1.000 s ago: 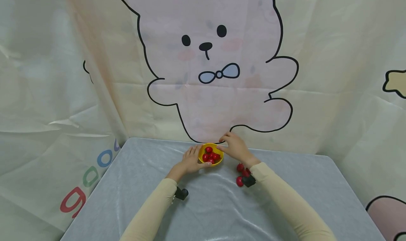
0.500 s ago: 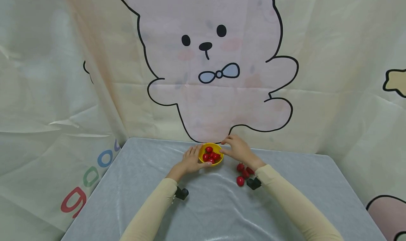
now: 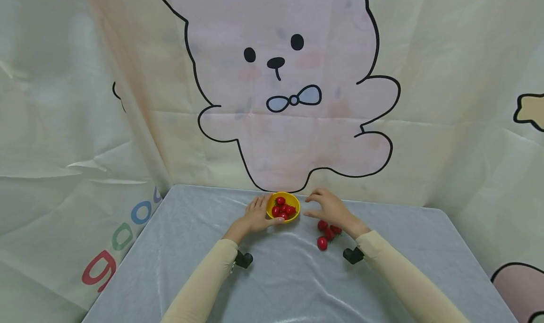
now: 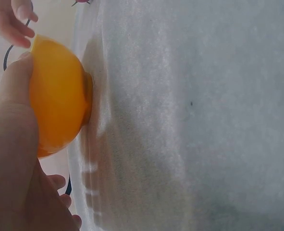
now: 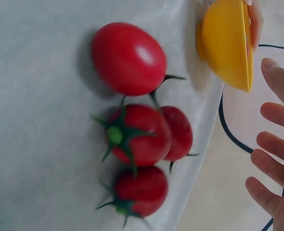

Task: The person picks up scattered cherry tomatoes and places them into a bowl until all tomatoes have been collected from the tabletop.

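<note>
My left hand [image 3: 256, 216] holds the side of a small yellow bowl [image 3: 292, 199], its thumb lying along the near rim in the left wrist view. Several small red tomatoes [image 3: 276, 211] fill part of the bowl. To the right of it, my right hand [image 3: 334, 211] hovers with fingers spread and nothing in them. Below that hand several loose tomatoes lie grouped, and the right wrist view shows them close: a smooth tomato [image 5: 128, 58], one with a green star-shaped calyx [image 5: 142, 137] and another beside it [image 5: 141, 191].
A grey cloth covers the table [image 3: 289, 285], whose far edge runs just behind the bowl. A hanging sheet [image 3: 297, 143] with a cartoon bear rises beyond that edge. Dark cameras [image 3: 243, 259] are worn at both wrists.
The right hand has drawn away from the bowl's rim toward the right, uncovering more of the loose tomatoes. The left hand and the bowl have stayed in place.
</note>
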`<state>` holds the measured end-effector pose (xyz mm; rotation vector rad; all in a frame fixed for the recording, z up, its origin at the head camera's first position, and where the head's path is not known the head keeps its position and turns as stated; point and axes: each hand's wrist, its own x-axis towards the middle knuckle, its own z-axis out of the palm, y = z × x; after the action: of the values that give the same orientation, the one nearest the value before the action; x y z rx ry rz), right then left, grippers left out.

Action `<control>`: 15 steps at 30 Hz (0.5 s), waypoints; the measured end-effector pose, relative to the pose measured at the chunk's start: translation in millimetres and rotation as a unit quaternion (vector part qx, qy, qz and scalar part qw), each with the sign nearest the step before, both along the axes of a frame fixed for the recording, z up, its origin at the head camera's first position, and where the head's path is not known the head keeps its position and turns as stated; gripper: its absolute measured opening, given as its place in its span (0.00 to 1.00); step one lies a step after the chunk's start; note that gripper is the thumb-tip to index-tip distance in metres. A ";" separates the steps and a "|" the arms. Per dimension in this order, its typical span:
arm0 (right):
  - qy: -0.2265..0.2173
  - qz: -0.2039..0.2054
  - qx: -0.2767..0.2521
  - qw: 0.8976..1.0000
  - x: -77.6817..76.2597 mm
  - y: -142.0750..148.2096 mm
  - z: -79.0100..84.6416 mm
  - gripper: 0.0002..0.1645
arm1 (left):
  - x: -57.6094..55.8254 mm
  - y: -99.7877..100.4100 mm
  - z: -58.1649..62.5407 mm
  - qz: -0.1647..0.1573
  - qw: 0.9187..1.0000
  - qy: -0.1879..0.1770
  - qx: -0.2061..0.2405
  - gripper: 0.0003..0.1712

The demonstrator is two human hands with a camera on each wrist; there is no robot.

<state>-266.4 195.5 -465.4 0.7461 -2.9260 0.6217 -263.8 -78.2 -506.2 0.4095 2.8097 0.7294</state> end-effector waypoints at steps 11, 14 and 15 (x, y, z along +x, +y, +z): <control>-0.003 -0.012 0.017 1.000 11.2 23.6 -9.6 0.26 | 1.4 0.8 -0.1 0.007 1.000 -0.008 0.010 0.60; -0.004 -0.012 0.024 1.000 13.2 28.6 -14.1 0.25 | 1.0 0.7 -1.2 0.006 1.000 -0.007 0.008 0.60; -0.005 -0.012 0.028 1.000 13.9 30.0 -15.8 0.25 | 0.9 0.6 -1.6 0.005 1.000 -0.007 0.007 0.60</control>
<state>-252.5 225.5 -481.2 0.7153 -2.9670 0.5456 -262.9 -77.6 -507.8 0.3917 2.7974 0.7510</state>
